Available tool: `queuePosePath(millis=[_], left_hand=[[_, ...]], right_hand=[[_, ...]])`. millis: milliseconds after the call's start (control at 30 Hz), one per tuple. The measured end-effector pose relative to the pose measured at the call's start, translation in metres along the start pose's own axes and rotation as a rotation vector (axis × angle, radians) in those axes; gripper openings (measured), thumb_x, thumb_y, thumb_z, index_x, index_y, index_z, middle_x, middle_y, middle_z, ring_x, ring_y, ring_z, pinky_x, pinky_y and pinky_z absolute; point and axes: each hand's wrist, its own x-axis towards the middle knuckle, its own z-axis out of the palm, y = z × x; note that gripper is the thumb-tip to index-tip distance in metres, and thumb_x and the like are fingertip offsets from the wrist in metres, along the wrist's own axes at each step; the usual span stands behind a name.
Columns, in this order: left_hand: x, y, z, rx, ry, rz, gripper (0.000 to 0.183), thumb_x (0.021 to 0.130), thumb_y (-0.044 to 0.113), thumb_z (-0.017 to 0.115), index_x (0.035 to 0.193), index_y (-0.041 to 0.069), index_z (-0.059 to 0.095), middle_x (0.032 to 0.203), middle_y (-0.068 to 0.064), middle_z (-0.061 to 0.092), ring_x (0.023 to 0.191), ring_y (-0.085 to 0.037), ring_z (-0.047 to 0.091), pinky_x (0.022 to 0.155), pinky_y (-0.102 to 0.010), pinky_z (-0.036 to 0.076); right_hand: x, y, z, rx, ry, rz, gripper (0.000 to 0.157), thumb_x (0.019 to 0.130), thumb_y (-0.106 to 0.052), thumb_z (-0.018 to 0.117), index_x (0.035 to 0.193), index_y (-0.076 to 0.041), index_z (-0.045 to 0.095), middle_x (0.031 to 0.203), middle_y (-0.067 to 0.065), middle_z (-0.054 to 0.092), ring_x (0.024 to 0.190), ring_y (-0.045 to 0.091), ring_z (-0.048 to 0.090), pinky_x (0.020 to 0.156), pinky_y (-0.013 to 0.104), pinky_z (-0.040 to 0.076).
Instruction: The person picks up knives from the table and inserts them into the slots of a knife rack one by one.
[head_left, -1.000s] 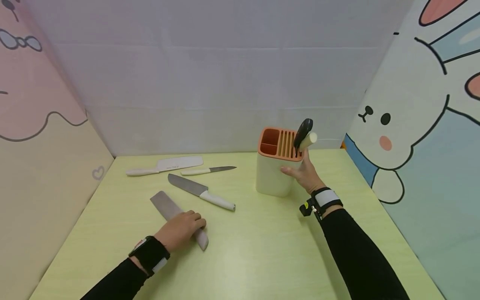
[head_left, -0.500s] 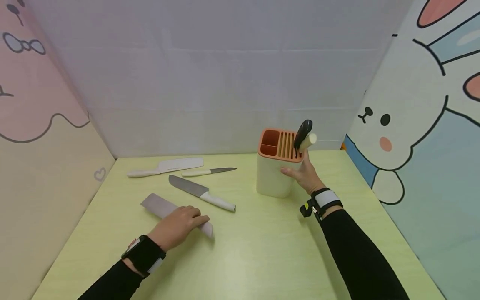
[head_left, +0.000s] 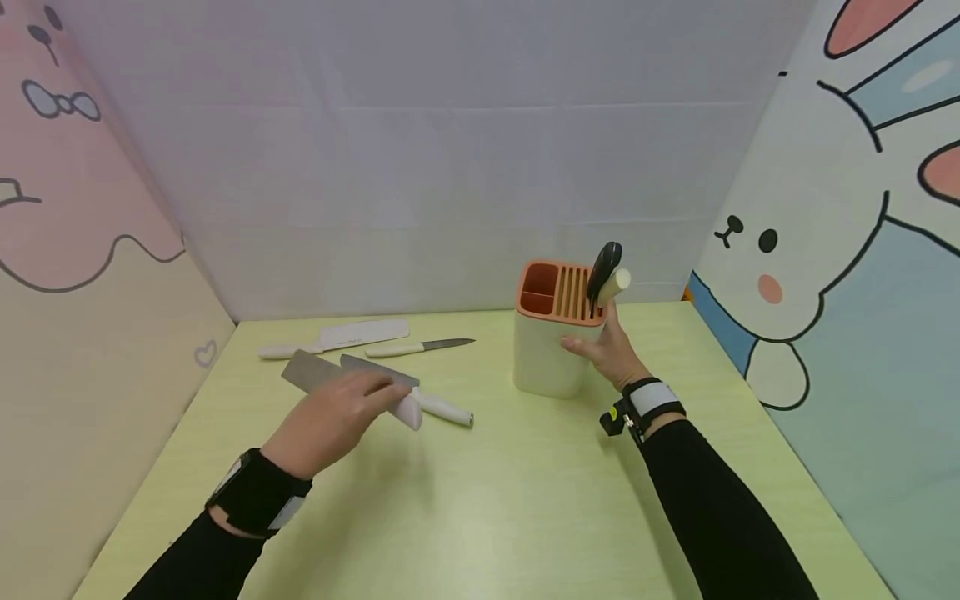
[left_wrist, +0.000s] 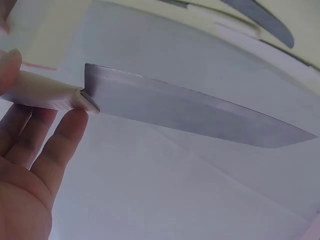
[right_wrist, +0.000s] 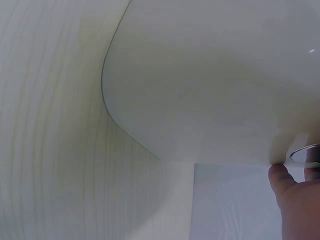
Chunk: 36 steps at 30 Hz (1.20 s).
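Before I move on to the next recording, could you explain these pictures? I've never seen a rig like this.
There's no machine: these are a person's two bare hands. The wide picture comes from a camera on the head, looking forward and down; the close-ups come from one on each wrist. The left hand holds a broad-bladed knife by its handle, above the table. The right hand grips a cream knife holder with an orange slotted top. Lying behind are a cleaver, a small knife and a white-handled knife.
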Motion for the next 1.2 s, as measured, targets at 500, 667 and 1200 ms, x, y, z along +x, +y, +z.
queuePosePath(millis=[500, 667, 1200], left_hand=[[0.084, -0.002, -0.071, -0.115, 0.266, 0.058, 0.050, 0.071, -0.006, 0.076, 0.116, 0.008, 0.062, 0.105, -0.010, 0.064, 0.091, -0.021, 0.061, 0.066, -0.036, 0.055], [0.120, -0.001, -0.087, -0.212, 0.313, 0.067, 0.050, 0.073, -0.008, 0.074, 0.118, 0.009, 0.060, 0.106, -0.008, 0.065, 0.088, -0.016, 0.058, 0.061, -0.034, 0.052], [0.182, -0.008, -0.097, -0.642, 0.527, -0.040, 0.036, 0.079, -0.009, 0.068, 0.113, -0.002, 0.060, 0.108, -0.011, 0.065, 0.101, -0.019, 0.060, 0.077, -0.031, 0.055]], right_hand=[[0.000, -0.001, -0.005, 0.020, 0.006, 0.017, 0.103, 0.082, -0.022, 0.074, 0.145, -0.045, -0.004, 0.156, 0.000, 0.005, 0.139, 0.017, 0.001, 0.110, 0.061, 0.009], [0.000, -0.003, -0.004, 0.037, 0.006, 0.014, 0.104, 0.083, -0.021, 0.074, 0.145, -0.046, -0.006, 0.156, -0.004, 0.001, 0.139, 0.014, -0.002, 0.110, 0.060, 0.010], [0.001, -0.002, -0.006, 0.062, -0.004, -0.035, 0.102, 0.081, -0.019, 0.075, 0.146, -0.043, 0.000, 0.156, -0.002, 0.009, 0.139, 0.014, 0.003, 0.110, 0.059, 0.011]])
